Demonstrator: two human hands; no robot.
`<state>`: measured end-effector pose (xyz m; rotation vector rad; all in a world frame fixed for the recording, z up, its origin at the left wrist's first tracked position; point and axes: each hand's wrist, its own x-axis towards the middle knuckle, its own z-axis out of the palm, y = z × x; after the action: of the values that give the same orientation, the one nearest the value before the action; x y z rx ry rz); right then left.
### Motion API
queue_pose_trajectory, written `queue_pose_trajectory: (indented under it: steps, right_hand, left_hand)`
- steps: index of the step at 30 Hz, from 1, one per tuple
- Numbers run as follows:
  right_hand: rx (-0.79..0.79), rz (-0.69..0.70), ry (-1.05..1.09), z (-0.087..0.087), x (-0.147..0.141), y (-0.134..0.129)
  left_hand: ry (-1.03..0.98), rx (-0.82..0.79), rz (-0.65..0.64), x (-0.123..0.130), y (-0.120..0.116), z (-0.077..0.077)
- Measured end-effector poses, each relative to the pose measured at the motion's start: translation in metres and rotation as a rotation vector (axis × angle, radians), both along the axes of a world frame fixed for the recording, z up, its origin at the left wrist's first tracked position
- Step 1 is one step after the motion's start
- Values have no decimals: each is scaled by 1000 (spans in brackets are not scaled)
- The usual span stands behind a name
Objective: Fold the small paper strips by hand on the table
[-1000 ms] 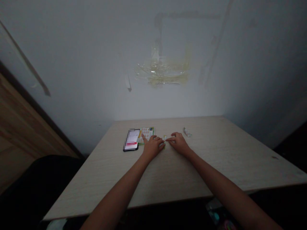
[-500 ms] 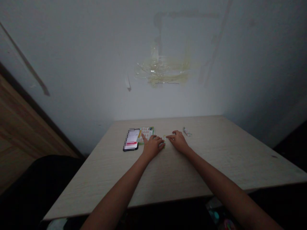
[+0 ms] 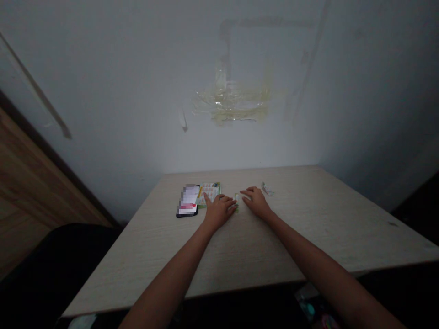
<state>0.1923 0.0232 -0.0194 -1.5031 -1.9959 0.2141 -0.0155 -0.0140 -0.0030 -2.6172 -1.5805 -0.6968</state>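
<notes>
My left hand (image 3: 219, 209) lies palm down with its thumb spread away and its fingertips on a small green-and-white paper piece (image 3: 237, 201). Much of that piece is hidden beneath the fingers. To its right, my right hand (image 3: 256, 201) hovers at or rests on the tabletop, fingers apart, holding nothing. A small gap separates its fingertips from the paper piece. Behind the left hand is a printed leaflet (image 3: 209, 189) with rows of small pictures, partly covered by the thumb. A phone (image 3: 188, 201) with a lit screen lies left of the leaflet.
A crumpled clear wrapper (image 3: 267, 188) lies beyond my right hand on the pale wooden table (image 3: 274, 246). The wall (image 3: 137, 91) stands against the table's back edge, with peeling tape (image 3: 236, 103) on it. A dark rounded shape (image 3: 65, 256) is at the left.
My right hand has drawn slightly back to the right, its fingertips coming away from the paper piece. More of the piece shows now. My left hand stays nearly in place.
</notes>
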Motion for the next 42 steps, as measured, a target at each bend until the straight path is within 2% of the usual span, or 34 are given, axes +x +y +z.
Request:
queue_pose_trajectory:
  steps: [6, 13, 34, 42]
  right_hand:
    - [30, 50, -19, 8, -2, -7]
    - [22, -15, -71, 15, -10, -12]
    - [-52, 28, -88, 17, -5, -16]
    - [-15, 85, -113, 13, -3, -19]
  left_hand:
    - [34, -7, 8, 1, 0, 0]
    - [20, -4, 5, 2, 0, 1]
    - [12, 5, 0, 1, 4, -2]
    - [27, 3, -2, 1, 3, -1]
